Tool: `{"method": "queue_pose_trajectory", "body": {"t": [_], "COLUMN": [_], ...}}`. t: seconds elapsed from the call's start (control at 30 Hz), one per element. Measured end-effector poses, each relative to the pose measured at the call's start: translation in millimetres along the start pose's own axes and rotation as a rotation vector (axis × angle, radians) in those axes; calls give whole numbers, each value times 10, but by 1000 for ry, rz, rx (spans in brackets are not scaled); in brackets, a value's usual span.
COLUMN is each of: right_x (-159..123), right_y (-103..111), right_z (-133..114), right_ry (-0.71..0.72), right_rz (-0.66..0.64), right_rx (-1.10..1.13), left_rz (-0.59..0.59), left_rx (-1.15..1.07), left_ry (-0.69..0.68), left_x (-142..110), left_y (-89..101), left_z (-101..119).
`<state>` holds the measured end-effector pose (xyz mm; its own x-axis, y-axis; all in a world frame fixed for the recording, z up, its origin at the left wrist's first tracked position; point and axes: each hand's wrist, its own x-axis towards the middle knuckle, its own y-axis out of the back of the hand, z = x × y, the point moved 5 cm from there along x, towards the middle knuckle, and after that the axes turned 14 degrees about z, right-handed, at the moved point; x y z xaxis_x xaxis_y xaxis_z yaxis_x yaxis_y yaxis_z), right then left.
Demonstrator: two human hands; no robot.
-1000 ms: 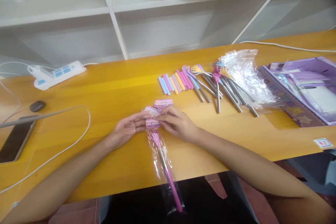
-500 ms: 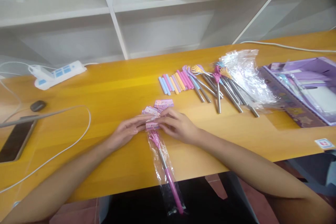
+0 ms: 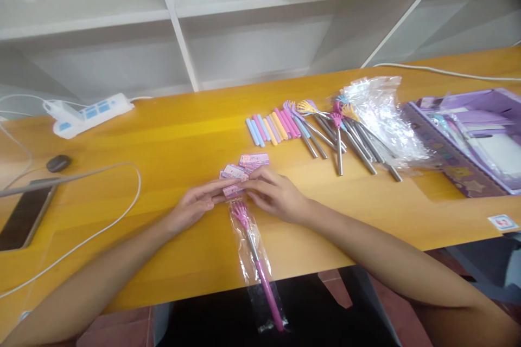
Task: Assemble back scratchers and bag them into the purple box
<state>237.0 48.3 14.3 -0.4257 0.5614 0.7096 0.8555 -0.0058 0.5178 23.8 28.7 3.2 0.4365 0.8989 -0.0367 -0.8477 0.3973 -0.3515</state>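
Observation:
A pink back scratcher [image 3: 266, 287] with a telescopic metal rod lies in a clear plastic bag [image 3: 241, 246], its claw toward the far side and its handle reaching past the table's front edge. At the bag's top is a small folded pink-and-purple printed card [image 3: 233, 191]. My left hand [image 3: 194, 205] grips the card's left end, thumb below and fingers above. From the right, my right hand [image 3: 277, 195] pinches the same card, fingertips partly hidden. Just beyond the fingers lie more printed cards [image 3: 254, 160], loosely overlapping.
Coloured handle sleeves [image 3: 271, 127] lie in a row behind the cards. Several back scratchers with bare metal rods [image 3: 340, 152] lie beside clear bags [image 3: 378, 114]. A purple box [image 3: 459, 168] stands at right. At left are a power strip [image 3: 95, 116], a phone [image 3: 26, 217] and cables.
The card between my hands has tilted slightly, its left end now showing more. My left fingers have shifted a little along its edge; my right hand has barely moved.

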Motion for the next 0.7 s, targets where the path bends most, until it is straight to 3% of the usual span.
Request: {"method": "queue_pose_trajectory", "body": {"t": [0.47,0.7], "right_x": [-18,-8], "right_y": [-41,24], "right_z": [23,28], "right_ry": [-47,-118], "right_rz": [-62,25], "right_rx": [21,47], "left_rz": [-2,-1], "left_rx": [-6,-20], "left_ry": [31,36], "left_x": [-5,4], "left_y": [10,30], "left_z": [1,-28]}}
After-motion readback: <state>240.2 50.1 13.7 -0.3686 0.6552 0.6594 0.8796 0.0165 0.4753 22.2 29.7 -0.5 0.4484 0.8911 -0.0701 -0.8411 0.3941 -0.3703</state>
